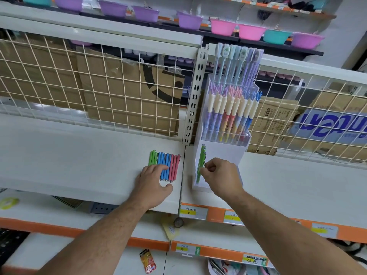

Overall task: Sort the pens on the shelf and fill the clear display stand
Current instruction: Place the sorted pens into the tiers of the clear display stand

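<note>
A row of pens lies flat on the white shelf (79, 155): green pens (153, 157) at the left, blue pens (164, 165) in the middle, pink pens (175, 167) at the right. My left hand (153, 181) rests on the row's near left end with fingers spread over the green and blue pens. The clear display stand (222, 153) stands to the right, its upper tiers full of pastel pens. My right hand (222, 175) pinches a green pen (200, 165) at the left edge of the stand's lowest front tier.
A wire grid (99, 86) backs the shelf, with cardboard boxes behind it. A slotted metal upright (193, 100) stands just left of the stand. Coloured plastic bowls (188, 20) line the upper shelves. Orange price strips (218, 215) edge the shelf fronts below.
</note>
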`<action>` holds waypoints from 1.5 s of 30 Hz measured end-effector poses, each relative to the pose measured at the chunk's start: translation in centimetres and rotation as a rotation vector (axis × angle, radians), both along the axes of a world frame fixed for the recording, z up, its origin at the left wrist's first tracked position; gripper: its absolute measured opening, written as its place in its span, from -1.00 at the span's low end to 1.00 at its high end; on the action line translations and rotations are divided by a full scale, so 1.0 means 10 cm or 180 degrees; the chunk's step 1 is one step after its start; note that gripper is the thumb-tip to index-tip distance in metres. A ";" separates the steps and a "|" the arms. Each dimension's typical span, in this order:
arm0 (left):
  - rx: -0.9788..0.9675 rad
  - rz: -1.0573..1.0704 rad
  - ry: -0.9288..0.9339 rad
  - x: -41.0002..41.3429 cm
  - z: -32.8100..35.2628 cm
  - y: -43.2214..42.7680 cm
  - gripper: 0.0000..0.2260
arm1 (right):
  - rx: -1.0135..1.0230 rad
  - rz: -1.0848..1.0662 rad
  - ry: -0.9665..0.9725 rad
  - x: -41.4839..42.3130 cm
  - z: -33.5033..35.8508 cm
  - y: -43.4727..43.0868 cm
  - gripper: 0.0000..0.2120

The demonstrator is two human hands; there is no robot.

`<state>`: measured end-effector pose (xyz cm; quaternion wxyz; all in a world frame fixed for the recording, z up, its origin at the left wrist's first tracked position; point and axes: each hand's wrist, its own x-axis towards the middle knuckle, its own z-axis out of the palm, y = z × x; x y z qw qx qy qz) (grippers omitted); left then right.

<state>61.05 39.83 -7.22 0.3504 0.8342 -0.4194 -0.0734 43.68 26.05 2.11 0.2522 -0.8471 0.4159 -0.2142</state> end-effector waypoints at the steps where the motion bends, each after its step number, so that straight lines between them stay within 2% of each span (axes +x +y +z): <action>1: 0.0005 0.0000 0.0014 0.00 0.00 0.00 -0.49 | 0.0000 0.0015 -0.0013 -0.01 0.00 0.01 -0.85; 5: -0.0048 0.0105 0.0130 -0.01 0.01 -0.01 -0.51 | -0.0097 0.0129 -0.0061 -0.03 0.04 0.12 -0.87; 10: -0.0322 0.0978 0.0337 0.04 0.10 -0.06 -0.66 | -0.0123 0.0683 -0.0169 0.16 0.09 0.34 -0.89; 14: -0.0123 0.1268 0.0400 0.17 0.18 -0.05 -0.70 | -0.0275 0.0853 -0.0168 0.42 0.11 0.43 -0.91; 21: 0.0604 0.1148 0.0293 0.37 0.35 -0.13 -0.67 | -0.0308 0.0893 0.0286 0.80 -0.07 0.52 -0.85; 25: 0.1019 0.1090 0.0157 0.46 0.42 -0.19 -0.68 | -0.0218 0.0801 0.0294 0.92 -0.20 0.53 -0.88; 36: 0.1379 0.0946 -0.0072 0.65 0.49 -0.27 -0.87 | 0.0513 0.0382 0.0102 1.14 -0.45 0.46 -0.85; 41: 0.1480 0.0830 -0.0044 0.68 0.50 -0.27 -0.88 | 0.0320 0.0431 0.0079 1.13 -0.52 0.52 -0.91; 45: 0.1531 0.0703 -0.0127 0.67 0.46 -0.30 -0.92 | -0.0041 0.0547 -0.0218 1.03 -0.64 0.63 -0.95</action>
